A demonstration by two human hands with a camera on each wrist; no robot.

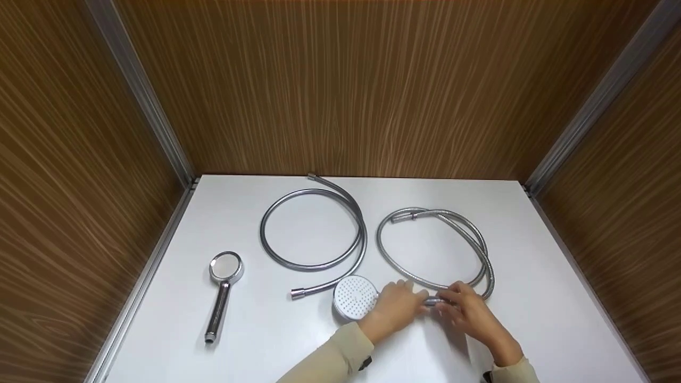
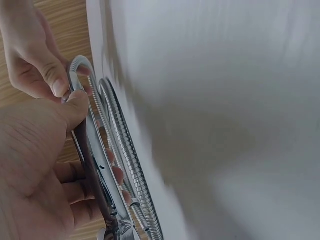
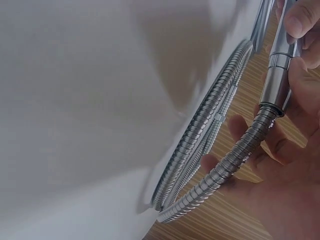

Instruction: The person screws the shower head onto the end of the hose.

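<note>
My left hand (image 1: 396, 308) grips the chrome handle (image 2: 102, 167) of a shower head whose round white spray face (image 1: 355, 298) points up. The right hand (image 1: 471, 314) holds the end of a ribbed metal shower hose (image 3: 220, 176), thumb and fingers around its smooth conical nut (image 3: 274, 87). In the right wrist view the nut meets the end of the handle in line; how far it is threaded on is hidden. The rest of this hose lies in a loop on the white table, its other end (image 1: 403, 218) toward the back.
A second, smoother grey hose (image 1: 262, 234) lies coiled left of centre, one end (image 1: 299, 293) near the spray face. Another hand shower (image 1: 217, 311) with a dark handle lies at the left. Wood-grain panels (image 1: 351, 90) surround the white table (image 1: 159, 319) at back and sides.
</note>
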